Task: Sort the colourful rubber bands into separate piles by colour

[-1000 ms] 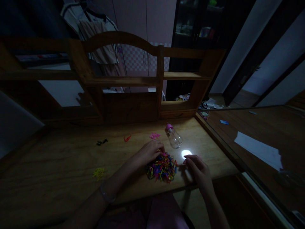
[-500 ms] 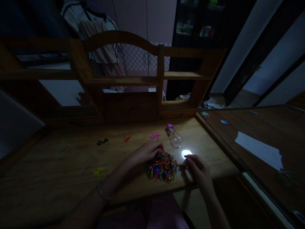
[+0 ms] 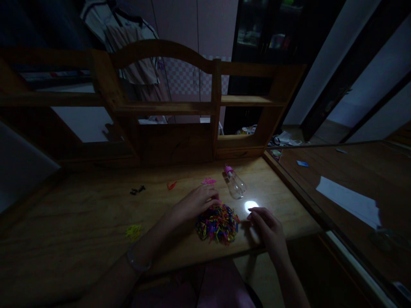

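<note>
A heap of small, thin, many-coloured band-like pieces (image 3: 218, 224) lies near the front edge of the wooden desk (image 3: 96, 205). My left hand (image 3: 201, 200) reaches over the heap's upper left side, fingers bent and closed down at its edge. A bit of pink shows by those fingertips, but I cannot make out what they hold. To the right of the heap, my right hand (image 3: 266, 222) rests just above the desk with thumb and fingers pinched together. Whatever is in that pinch, if anything, is too small to see.
Small sorted clusters lie around: pink pieces (image 3: 209, 181), red pieces (image 3: 171, 185), black pieces (image 3: 137, 190) and yellow pieces (image 3: 133, 232). A clear bulb-shaped bottle (image 3: 236, 186) with a pink cap lies behind the heap. Wooden shelving (image 3: 167, 109) borders the desk's back.
My left hand has shifted very slightly at the heap's edge, and its forearm has moved a little left. My right hand has stayed in place.
</note>
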Motion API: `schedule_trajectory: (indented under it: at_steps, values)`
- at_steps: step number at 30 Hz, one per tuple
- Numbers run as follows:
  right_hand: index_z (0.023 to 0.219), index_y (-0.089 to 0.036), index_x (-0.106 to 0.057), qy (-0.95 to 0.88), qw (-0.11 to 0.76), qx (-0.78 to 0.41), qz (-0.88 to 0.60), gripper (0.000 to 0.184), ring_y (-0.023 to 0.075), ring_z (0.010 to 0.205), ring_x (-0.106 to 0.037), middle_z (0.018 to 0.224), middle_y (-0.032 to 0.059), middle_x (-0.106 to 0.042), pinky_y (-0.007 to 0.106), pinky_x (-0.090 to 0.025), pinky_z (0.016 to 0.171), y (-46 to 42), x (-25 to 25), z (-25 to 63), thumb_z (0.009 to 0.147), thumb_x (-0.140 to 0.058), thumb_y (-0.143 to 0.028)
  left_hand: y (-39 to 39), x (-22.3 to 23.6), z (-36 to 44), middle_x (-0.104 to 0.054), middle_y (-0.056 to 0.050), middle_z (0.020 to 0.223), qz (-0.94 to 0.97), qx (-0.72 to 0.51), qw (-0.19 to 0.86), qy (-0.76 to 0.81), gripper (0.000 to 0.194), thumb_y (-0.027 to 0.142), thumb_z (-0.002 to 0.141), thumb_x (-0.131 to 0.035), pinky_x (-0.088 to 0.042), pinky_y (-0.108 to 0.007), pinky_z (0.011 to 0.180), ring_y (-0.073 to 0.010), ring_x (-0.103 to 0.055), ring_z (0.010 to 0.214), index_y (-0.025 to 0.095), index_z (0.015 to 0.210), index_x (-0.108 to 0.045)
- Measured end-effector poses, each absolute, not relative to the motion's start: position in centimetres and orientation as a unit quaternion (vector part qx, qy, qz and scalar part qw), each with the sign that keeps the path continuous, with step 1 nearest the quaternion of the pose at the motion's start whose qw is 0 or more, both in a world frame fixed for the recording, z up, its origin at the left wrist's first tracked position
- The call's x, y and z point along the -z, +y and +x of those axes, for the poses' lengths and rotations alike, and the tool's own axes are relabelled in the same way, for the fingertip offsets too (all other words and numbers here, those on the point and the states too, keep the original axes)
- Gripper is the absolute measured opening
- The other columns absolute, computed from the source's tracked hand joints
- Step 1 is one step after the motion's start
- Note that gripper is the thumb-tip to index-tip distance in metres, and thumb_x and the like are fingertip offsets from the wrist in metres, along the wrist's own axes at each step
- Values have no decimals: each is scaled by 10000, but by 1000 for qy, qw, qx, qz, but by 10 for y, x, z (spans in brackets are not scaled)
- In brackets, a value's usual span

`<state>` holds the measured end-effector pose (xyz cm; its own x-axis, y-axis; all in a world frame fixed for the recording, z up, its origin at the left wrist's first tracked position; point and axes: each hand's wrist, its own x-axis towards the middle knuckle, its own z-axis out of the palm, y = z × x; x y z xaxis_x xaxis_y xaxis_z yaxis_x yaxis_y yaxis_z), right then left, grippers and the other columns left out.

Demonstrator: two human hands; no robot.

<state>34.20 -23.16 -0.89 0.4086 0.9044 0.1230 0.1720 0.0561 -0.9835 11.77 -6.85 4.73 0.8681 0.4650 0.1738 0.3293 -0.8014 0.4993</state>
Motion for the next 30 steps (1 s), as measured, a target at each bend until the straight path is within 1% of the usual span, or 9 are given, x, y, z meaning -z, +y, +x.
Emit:
schedule_trajectory:
  at_steps: [5,10,14,18,21,26,30]
  values:
    - [980,-179,-668,-448,571,-306,-616,254,198,793,-621,818,53,-665,266,-481,715,-232,7,339,911,-584,-408,-71,-56,117,-644,-26,906,931,-155,262,199,198,314,960,-490,-422,-291,809,-184,-572,892,192,903,-635]
    - [966,-193,-679,-479,538,-282,-633,230,205,842,-642,910,53,-693,257,-485,730,-229,-10,303,889,-625,-403,-87,-63,122,-637,-22,893,917,-185,291,200,219,333,964,-486,-428,-284,777,-168,-579,853,183,901,-633]
    - [884,-189,-697,-520,519,-229,-639,225,180,707,-610,787,25,-685,243,-458,661,-224,-25,274,881,-638,-407,-105,-72,126,-628,-28,900,920,-202,276,190,213,320,970,-477,-428,-285,818,-169,-573,893,181,901,-624]
    - [872,-190,-692,-519,530,-252,-621,270,180,736,-604,785,15,-680,228,-442,660,-221,-32,266,947,-535,-396,-117,-80,125,-625,-57,959,931,-198,245,187,205,282,978,-452,-427,-317,874,-195,-559,953,181,954,-629]
    - [897,-189,-687,-527,529,-267,-610,285,178,760,-601,801,12,-673,221,-438,660,-220,-34,268,967,-499,-391,-117,-80,122,-622,-56,945,933,-212,217,195,200,263,979,-445,-429,-324,874,-199,-559,945,181,941,-623]
    - [818,-183,-660,-541,507,-242,-626,321,174,710,-573,739,14,-643,235,-421,639,-223,-29,276,968,-491,-411,-83,-64,117,-631,-66,1006,910,-249,170,285,221,305,981,-432,-424,-340,896,-214,-550,1004,194,961,-623]
    - [814,-188,-640,-530,501,-231,-644,305,169,695,-570,732,6,-630,237,-412,633,-226,-23,286,966,-504,-415,-33,-41,115,-633,-79,955,918,-193,130,321,197,262,954,-471,-423,-337,876,-211,-544,953,163,940,-641]
